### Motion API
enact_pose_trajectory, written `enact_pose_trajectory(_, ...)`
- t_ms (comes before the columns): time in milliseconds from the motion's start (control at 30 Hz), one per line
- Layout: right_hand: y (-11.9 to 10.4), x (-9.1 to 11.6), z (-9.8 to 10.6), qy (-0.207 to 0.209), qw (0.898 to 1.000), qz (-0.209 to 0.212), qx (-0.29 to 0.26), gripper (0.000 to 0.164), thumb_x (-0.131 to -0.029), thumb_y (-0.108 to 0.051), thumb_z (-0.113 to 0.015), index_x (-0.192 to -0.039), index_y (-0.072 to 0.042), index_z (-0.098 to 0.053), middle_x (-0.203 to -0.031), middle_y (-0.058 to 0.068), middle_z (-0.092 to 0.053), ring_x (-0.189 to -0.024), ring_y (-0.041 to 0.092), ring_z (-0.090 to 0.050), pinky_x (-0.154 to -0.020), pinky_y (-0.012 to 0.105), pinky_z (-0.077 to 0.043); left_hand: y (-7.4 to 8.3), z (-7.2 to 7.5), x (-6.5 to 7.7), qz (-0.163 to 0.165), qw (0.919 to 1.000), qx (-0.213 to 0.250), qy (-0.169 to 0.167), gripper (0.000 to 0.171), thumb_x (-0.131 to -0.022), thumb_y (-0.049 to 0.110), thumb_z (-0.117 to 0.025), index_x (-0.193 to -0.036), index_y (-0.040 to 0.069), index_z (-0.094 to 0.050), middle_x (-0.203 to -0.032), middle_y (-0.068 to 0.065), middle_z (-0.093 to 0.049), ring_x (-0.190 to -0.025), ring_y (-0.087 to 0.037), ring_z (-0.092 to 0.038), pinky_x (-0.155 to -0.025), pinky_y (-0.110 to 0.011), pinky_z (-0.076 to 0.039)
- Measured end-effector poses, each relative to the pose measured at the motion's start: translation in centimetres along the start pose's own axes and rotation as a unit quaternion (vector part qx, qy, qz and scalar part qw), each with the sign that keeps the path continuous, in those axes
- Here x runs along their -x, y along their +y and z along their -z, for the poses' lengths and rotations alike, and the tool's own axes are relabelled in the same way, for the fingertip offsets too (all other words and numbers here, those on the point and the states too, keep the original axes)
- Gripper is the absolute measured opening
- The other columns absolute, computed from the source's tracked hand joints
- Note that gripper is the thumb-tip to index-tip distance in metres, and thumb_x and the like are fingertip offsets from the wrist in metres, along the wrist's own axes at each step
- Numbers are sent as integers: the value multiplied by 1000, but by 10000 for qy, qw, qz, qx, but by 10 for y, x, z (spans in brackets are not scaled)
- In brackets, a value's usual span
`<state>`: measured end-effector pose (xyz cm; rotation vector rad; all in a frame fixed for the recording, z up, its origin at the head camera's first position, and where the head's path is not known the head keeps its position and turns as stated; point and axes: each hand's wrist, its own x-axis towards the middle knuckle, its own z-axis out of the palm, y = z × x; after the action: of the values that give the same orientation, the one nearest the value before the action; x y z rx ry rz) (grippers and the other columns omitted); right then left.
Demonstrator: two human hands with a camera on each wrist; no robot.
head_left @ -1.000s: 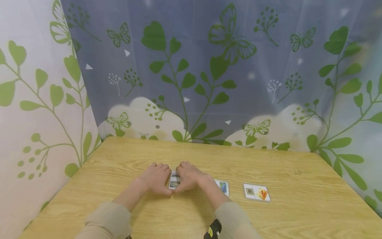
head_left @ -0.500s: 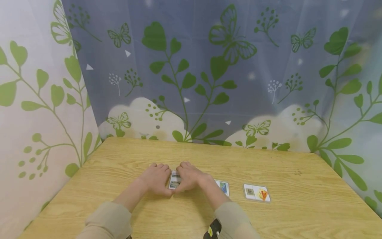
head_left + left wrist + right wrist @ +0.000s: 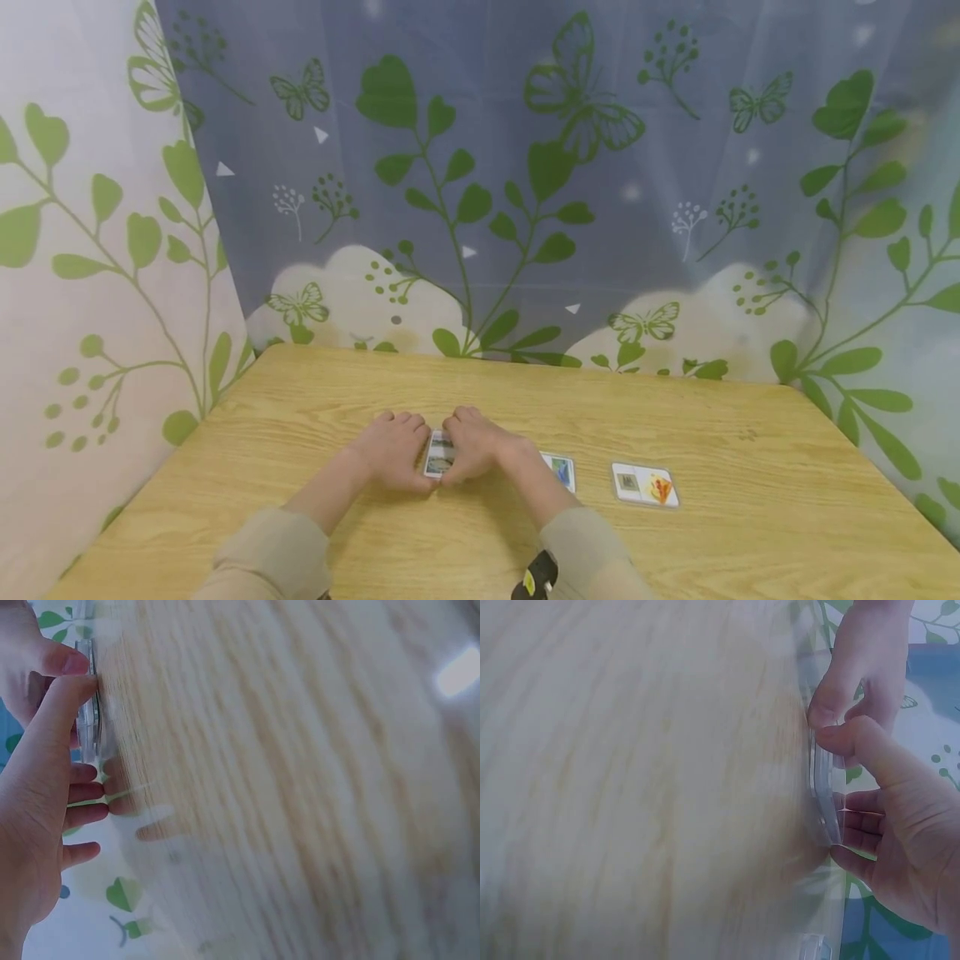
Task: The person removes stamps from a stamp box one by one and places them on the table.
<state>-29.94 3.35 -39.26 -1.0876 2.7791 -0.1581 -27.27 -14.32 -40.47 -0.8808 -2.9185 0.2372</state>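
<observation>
Essentially, no displacement is noted since the earlier head views: on the wooden tabletop [image 3: 315, 387], the clear card case [image 3: 438, 458] is gripped at its edges by left hand [image 3: 392, 450] and right hand [image 3: 477, 444]; work is judged held, not advanced.

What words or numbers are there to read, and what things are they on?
No words or numbers can be read.
Leftmost card: any print is too small.
Middle card: partly covered, any print too small.
Rightmost card: any print too small.
Black wrist device: yellow mark, too small.
</observation>
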Motion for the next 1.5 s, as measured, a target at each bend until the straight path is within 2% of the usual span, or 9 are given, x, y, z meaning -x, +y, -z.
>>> enact_pose_trajectory(367, 1, -1, 1, 122, 9998, 87, -151, 75, -65, -45, -77, -121, -4, -49, -102, -2, -45, -89, 10, -40, -75, 19, -40, -2, 0, 0, -130, 9998, 34, 119, 72, -75, 66, -50, -113, 6, -56, -101, -4, -55, -92, -19, -50, -81, -38, -42)
enact_pose_trajectory(500, 1, -2, 0, 153, 9995, 100, -245, 74, -65, -43, -77, -121, -4, -49, -103, -2, -45, -91, 10, -40, -76, 20, -40, -3, 0, 0, -132, 9998, 43, 105, 70, -75, 66, -50, -112, 6, -56, -102, -3, -55, -92, -19, -50, -80, -37, -42)
enact_pose_trajectory(600, 1, -3, 0, 131, 9995, 92, -259, 79, -66, -44, -76, -127, -3, -46, -106, -1, -46, -93, 11, -40, -77, 21, -40, -3, 1, 0, -114, 9998, 117, 93, 70, -75, 65, -52, -112, 6, -56, -103, -4, -55, -94, -20, -50, -80, -38, -42)
enact_pose_trajectory(833, 1, -4, 3, 40, 10000, 3, -53, 87, -66, -47, -76, -133, -1, -43, -114, 3, -45, -96, 12, -41, -79, 22, -41, -3, 5, 0, -158, 9998, 74, 132, 70, -75, 65, -51, -111, 6, -56, -102, -4, -55, -92, -19, -50, -79, -37, -42)
enact_pose_trajectory(1100, -1, -4, 4, -31, 9996, 33, 273, 85, -69, -50, -73, -133, -4, -44, -121, 4, -45, -101, 13, -41, -84, 25, -41, -4, 3, -1, -173, 9998, 93, 77, 70, -76, 66, -50, -112, 5, -57, -103, -5, -55, -95, -20, -51, -79, -38, -42)
enact_pose_trajectory(1300, -6, -4, 3, -122, 9993, -44, 353, 88, -69, -52, -73, -136, -5, -41, -126, 4, -44, -108, 15, -42, -92, 31, -40, -3, 3, 0, -171, 9998, 106, 17, 70, -76, 66, -50, -112, 6, -57, -101, -3, -55, -93, -19, -50, -79, -37, -42)
enact_pose_trajectory(1500, -9, -3, 3, -248, 9990, -72, 378, 90, -70, -54, -72, -140, -8, -37, -132, 3, -41, -120, 18, -38, -103, 43, -31, -2, 2, 2, -142, 9998, 139, -45, 76, -75, 67, -50, -118, 4, -55, -106, -4, -55, -98, -20, -50, -82, -39, -42)
